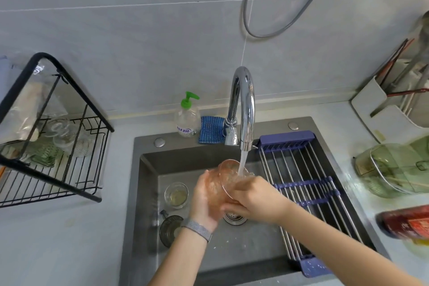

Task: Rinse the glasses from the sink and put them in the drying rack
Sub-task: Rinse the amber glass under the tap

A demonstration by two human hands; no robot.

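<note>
A pink glass (222, 177) is tilted under the running chrome faucet (242, 109), over the grey sink (148, 193). My left hand (204, 202) cups the glass from the left and below. My right hand (253, 197) grips its rim side from the right, with water falling onto it. A clear glass (176, 194) with a little yellowish liquid stands on the sink floor to the left. The black wire drying rack (53, 153) sits on the counter at far left and holds several clear and green glass pieces.
A dark strainer lid (169, 230) lies in the sink near the drain (233, 217). A purple roll-up rack (308, 195) spans the sink's right side. Soap bottle (187, 118) and blue sponge (211, 129) sit behind. Green containers (394, 169) and a red bottle (406, 222) are at right.
</note>
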